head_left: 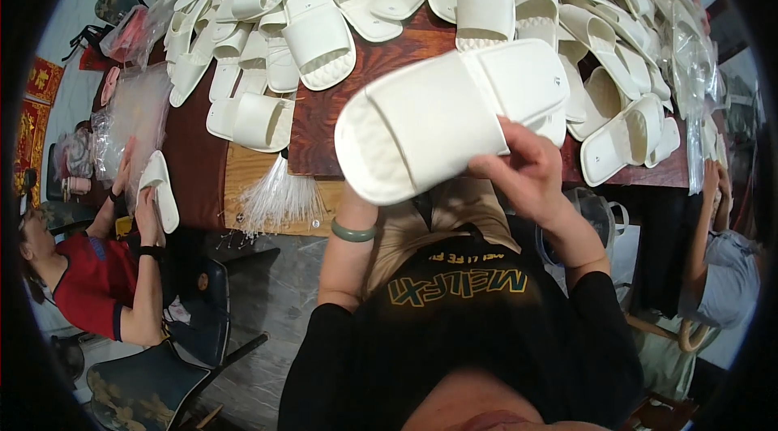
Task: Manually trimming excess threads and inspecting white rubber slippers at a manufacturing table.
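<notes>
My right grip (531, 170) pinches the white slipper (438, 127) by its side, over the near edge of the surface (316, 135), bare just left; my hidden left grip I cannot judge.

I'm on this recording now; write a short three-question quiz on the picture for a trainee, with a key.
1. True or false: the green bangle circles the wearer's left forearm.
2. What does the wearer's right grip hold?
A) scissors
B) a white slipper
C) a plastic bag
3. Fill in: the co-worker at left wears a mainly ____ shirt.

Key: 1 true; 2 B; 3 red.
</notes>
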Demonstrator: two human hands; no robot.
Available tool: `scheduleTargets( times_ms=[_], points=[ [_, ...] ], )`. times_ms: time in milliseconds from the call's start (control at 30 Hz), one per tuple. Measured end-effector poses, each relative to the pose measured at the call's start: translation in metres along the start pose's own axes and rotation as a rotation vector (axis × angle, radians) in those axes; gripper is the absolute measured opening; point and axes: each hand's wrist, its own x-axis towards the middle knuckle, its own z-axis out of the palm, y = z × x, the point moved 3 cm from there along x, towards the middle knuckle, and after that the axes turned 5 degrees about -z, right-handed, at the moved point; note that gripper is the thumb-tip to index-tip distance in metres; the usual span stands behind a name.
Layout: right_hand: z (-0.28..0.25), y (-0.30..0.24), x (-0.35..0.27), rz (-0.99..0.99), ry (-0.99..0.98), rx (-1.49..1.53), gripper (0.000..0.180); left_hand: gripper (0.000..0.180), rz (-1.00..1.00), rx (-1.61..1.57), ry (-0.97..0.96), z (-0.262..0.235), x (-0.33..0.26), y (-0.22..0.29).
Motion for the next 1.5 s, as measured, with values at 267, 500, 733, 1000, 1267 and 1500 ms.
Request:
scheduleTargets(
  times_ms=[267, 500, 733, 1000, 1267, 1500],
  points=[
    [-0.006, 0.060, 0.065, 0.166, 0.226, 0.265, 0.028, 0.047, 0.024, 0.369, 0.125, 0.006, 0.005, 0.000],
    [-0.031, 0.035, 0.063, 0.275, 0.194, 0.368, 0.028, 0.038, 0.081, 0.606, 0.324, -0.012, -0.001, 0.053],
    [-0.076, -0.018, 0.046, 0.392, -0.135, 0.273, 0.030, 0.034, 0.122, 0.520, 0.318, -0.018, -0.002, 0.064],
    [-0.070, -0.035, 0.030, 0.614, -0.276, 0.136, 0.027, 0.034, 0.231, 0.552, 0.283, 0.003, -0.010, 0.063],
    [-0.035, -0.001, -0.002, 0.505, 0.101, 0.233, 0.027, 0.067, 0.756, 1.181, 0.555, -0.003, 0.001, 0.050],
    [-0.019, 0.055, -0.017, 0.390, 0.248, 0.359, 0.026, 0.078, 0.453, 1.623, -0.037, 0.046, -0.029, 0.035]
  ],
)
